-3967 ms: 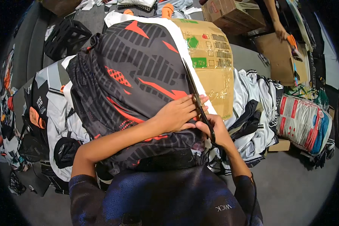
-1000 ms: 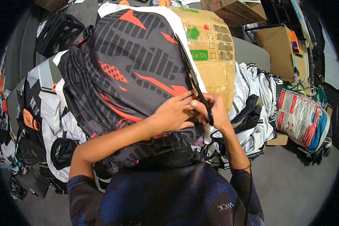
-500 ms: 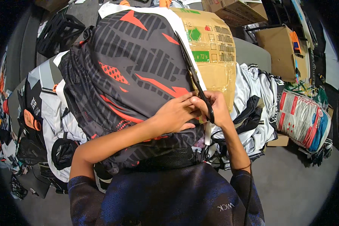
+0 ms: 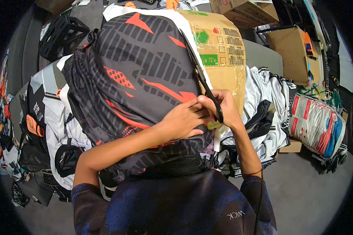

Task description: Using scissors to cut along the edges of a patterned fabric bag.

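Black scissors (image 4: 200, 72) are held in my right hand (image 4: 225, 103), fingers wrapped around the handle loops. The blades point away from me along the right edge of a dark grey printed fabric (image 4: 161, 94) with black stripes and red shapes. White sheet material (image 4: 184, 21) shows under that edge. My left hand (image 4: 182, 121) lies on the fabric beside the scissors handles. Its fingers are stretched out and its thumb is apart, with the fingertips partly hidden by my right hand. The fabric hangs in folds toward my body.
A taped cardboard box (image 4: 219, 74) lies just right of the fabric. White garments (image 4: 262, 90) are heaped beyond it, near a plastic-wrapped bundle (image 4: 315, 125). Another open carton (image 4: 288, 55) stands at the far right. A black crate-like stool (image 4: 62, 35) and white and black garments (image 4: 53, 113) are on the left.
The fabric and scissors have shifted very slightly in view. My right hand and its thumb have moved a little at the handles; my left hand stays on the fabric.
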The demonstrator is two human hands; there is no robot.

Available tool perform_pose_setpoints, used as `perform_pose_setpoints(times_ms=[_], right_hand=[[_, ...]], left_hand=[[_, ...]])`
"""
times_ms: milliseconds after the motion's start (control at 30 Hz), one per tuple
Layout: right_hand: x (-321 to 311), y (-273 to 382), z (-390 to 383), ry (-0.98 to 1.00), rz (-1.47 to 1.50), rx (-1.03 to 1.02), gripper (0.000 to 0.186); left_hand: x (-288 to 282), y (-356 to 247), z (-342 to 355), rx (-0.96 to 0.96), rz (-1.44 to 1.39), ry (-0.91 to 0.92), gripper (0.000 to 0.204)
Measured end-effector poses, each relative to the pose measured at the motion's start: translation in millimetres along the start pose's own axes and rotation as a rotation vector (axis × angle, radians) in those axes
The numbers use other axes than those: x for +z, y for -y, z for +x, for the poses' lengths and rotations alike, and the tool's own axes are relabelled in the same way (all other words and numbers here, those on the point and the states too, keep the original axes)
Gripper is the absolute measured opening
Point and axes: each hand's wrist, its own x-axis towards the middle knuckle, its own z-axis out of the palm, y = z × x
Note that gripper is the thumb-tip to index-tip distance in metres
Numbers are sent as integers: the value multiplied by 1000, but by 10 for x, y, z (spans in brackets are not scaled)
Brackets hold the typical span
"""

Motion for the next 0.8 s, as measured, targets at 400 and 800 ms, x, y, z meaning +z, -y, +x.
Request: perform_pose_setpoints(times_ms=[400,800], right_hand=[[7,72,108,13,137,-3,38],[-54,45,258,0,60,-54,38]], left_hand=[[-21,6,27,-7,7,6,54],[-78,-27,36,-12,-26,-40,60]])
